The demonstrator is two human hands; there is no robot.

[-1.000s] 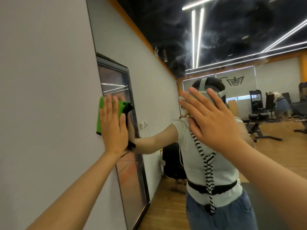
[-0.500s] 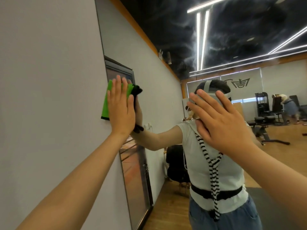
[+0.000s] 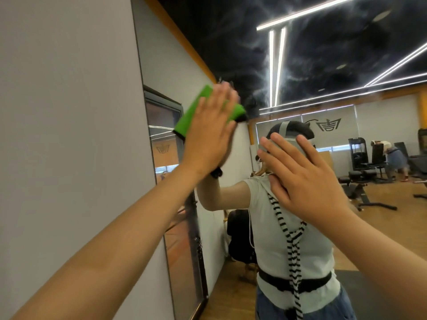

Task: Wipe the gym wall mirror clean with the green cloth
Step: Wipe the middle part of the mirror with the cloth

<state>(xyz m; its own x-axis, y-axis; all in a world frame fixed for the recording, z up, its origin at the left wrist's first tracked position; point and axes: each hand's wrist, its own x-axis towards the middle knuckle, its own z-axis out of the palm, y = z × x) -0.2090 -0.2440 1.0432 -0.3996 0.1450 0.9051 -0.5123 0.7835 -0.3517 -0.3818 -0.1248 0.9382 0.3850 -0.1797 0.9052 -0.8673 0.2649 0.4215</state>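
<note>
- Hands first, head view. What's the left hand (image 3: 208,137) doing?
- It's lying flat on the green cloth (image 3: 189,112), fingers straight & close together, palm pressing it onto the mirror (image 3: 242,54). It isn't curling round it. That's upper centre-left of frame, and the fingertips are blurring a bit.
- And the cloth itself?
- It's sitting tilted between palm & glass, green w/ black edging. Its top corner & lower-left edge are sticking out past the hand. A reflected arm is meeting the hand from the other side.
- Right hand (image 3: 307,181)?
- It's hovering centre-right, fingers straight & spread, holding nothing. Can't tell if it's touching the glass.
- What's showing in the reflection?
- A person (image 3: 265,227), lower centre, is wearing a pale tee, a black belt (image 3: 277,282) & jeans. A b/w striped cord (image 3: 291,245) is hanging down the front, and the right hand is covering part of the head.
- Bkgd?
- Gym benches (image 3: 360,181) & machines are standing on a wood floor (image 3: 404,215) at the right edge, w/ another person (image 3: 392,155) bending there. Light strips (image 3: 276,65) are running across a dark ceiling (image 3: 323,54), upper right.
- Left side?
- A grey wall (image 3: 57,112) is filling it. A dark-framed panel (image 3: 166,135) is running down from just left of the cloth to the lower centre.
</note>
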